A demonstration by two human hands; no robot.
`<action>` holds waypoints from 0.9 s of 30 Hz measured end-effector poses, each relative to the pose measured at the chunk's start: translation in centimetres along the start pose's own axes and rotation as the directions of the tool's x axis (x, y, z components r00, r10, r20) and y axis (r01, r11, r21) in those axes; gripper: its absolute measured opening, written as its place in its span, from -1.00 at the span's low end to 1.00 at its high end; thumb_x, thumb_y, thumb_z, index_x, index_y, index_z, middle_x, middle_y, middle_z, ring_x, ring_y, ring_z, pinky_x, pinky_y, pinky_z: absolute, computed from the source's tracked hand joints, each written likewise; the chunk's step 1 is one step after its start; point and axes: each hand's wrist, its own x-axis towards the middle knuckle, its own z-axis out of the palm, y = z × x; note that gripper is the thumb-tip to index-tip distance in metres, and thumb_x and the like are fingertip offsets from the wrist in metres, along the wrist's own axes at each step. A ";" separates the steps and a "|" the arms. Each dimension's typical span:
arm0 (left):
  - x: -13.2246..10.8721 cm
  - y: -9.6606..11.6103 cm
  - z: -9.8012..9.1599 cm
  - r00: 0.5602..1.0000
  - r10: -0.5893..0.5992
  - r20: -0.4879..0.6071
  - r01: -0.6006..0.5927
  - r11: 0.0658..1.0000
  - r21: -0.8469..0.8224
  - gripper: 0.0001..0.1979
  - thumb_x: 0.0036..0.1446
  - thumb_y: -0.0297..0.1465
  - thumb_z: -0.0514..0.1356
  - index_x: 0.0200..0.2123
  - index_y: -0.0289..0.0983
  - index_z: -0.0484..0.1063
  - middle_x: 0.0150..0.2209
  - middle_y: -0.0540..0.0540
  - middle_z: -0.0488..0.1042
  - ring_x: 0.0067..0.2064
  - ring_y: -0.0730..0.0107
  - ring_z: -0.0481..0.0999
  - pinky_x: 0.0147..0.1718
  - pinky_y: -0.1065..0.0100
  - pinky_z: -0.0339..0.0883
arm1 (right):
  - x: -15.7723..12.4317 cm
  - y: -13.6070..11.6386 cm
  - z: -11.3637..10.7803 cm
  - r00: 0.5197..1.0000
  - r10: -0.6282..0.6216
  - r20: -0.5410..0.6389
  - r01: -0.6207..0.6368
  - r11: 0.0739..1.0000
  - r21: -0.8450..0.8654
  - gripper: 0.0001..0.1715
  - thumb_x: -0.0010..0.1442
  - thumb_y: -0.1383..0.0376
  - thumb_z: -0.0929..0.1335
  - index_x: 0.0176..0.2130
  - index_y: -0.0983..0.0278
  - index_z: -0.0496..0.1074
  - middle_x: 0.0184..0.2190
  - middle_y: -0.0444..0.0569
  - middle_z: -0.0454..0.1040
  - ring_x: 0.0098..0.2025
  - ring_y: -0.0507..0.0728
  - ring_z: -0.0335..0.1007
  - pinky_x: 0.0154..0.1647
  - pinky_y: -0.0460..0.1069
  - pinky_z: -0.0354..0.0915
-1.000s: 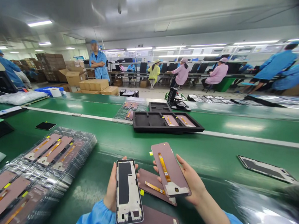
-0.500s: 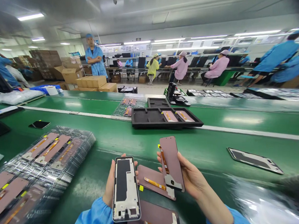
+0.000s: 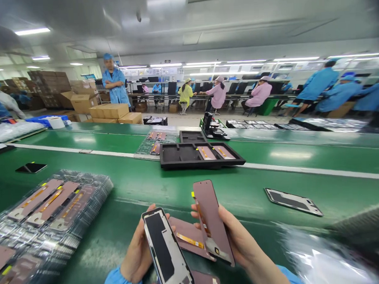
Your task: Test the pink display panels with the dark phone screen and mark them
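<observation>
My left hand [image 3: 138,249] is closed round the edges of a phone frame [image 3: 179,264], a silver-rimmed piece with a black panel in its bed, tilted with its lower end to the right. In my right hand [image 3: 235,232] is a phone screen [image 3: 211,212], its brownish back facing me, with an orange flex cable and a yellow tab. Behind and between the hands, another phone screen [image 3: 184,232] lies on the green bench, partly covered by the held pieces. A further phone screen [image 3: 204,279] lies at the bottom edge, mostly hidden under the frame.
At left stand stacked clear plastic trays [image 3: 97,188] holding several screens. A black compartment tray [image 3: 177,153] with two screens sits ahead. Another phone frame [image 3: 292,201] lies right, near clear plastic bags [image 3: 320,257]. A dark phone screen [image 3: 31,167] rests far left. Co-workers are beyond the bench.
The phone frame in my left hand has tilted, its lower end swinging right and down. The held screen has moved slightly left and down. The camera view has shifted right and up.
</observation>
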 end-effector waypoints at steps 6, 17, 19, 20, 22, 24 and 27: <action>-0.8 -0.5 -0.7 0.988 0.032 0.150 -0.052 0.990 0.134 -0.24 0.04 -0.16 0.33 0.28 -0.05 0.16 0.19 -0.18 0.37 0.18 -0.14 0.36 0.21 -0.07 0.10 | -1.4 0.1 0.2 0.958 -0.209 0.195 0.269 0.891 -0.366 -0.23 0.09 -0.06 0.45 0.21 0.12 0.31 0.12 0.12 0.42 0.12 0.27 0.38 0.13 0.19 0.31; -1.7 -0.1 1.1 0.989 0.044 0.142 -0.086 0.948 0.307 -0.19 -0.11 -0.12 0.41 0.22 -0.16 0.29 0.18 -0.22 0.37 0.20 -0.11 0.31 0.19 0.07 0.13 | -2.1 0.4 0.5 0.908 -0.125 0.399 0.414 0.406 -0.815 -0.30 0.15 0.06 0.42 0.22 0.15 0.31 0.27 0.16 0.22 0.29 0.34 0.14 0.27 0.27 0.12; -1.7 0.0 1.1 0.990 0.042 0.132 -0.081 0.948 0.308 -0.18 -0.12 -0.12 0.41 0.22 -0.16 0.28 0.17 -0.22 0.38 0.20 -0.12 0.31 0.20 0.05 0.12 | -2.0 0.4 0.4 0.907 -0.111 0.406 0.416 0.383 -0.825 -0.30 0.16 0.05 0.41 0.23 0.17 0.31 0.27 0.18 0.22 0.29 0.34 0.15 0.26 0.27 0.14; -1.7 0.0 1.0 0.991 0.039 0.129 -0.078 0.948 0.309 -0.17 -0.12 -0.11 0.41 0.23 -0.16 0.27 0.17 -0.22 0.37 0.20 -0.12 0.31 0.20 0.04 0.12 | -2.0 0.4 0.4 0.906 -0.109 0.410 0.419 0.374 -0.827 -0.30 0.16 0.04 0.41 0.23 0.17 0.30 0.26 0.18 0.23 0.28 0.34 0.16 0.25 0.27 0.15; -1.6 0.0 0.9 0.990 0.033 0.134 -0.074 0.945 0.319 -0.16 -0.11 -0.11 0.41 0.24 -0.15 0.25 0.19 -0.23 0.36 0.20 -0.12 0.31 0.20 0.04 0.12 | -1.9 0.6 0.3 0.904 -0.104 0.416 0.424 0.362 -0.830 -0.30 0.16 0.04 0.40 0.23 0.17 0.30 0.26 0.18 0.23 0.28 0.34 0.17 0.24 0.26 0.17; -1.5 -0.2 0.7 0.987 0.030 0.157 -0.081 0.939 0.334 -0.15 -0.11 -0.11 0.41 0.25 -0.16 0.24 0.20 -0.23 0.34 0.22 -0.13 0.28 0.20 0.04 0.11 | -1.9 0.8 0.2 0.905 -0.095 0.414 0.419 0.357 -0.835 -0.30 0.16 0.03 0.40 0.23 0.15 0.30 0.26 0.18 0.23 0.28 0.34 0.17 0.24 0.26 0.17; -1.2 -0.7 0.5 0.979 0.045 0.197 -0.115 0.925 0.362 -0.15 -0.12 -0.10 0.41 0.24 -0.16 0.25 0.22 -0.23 0.32 0.26 -0.14 0.23 0.23 0.04 0.06 | -1.9 1.2 0.4 0.917 -0.065 0.393 0.389 0.359 -0.849 -0.29 0.16 0.02 0.40 0.24 0.12 0.29 0.27 0.15 0.22 0.28 0.34 0.16 0.25 0.29 0.14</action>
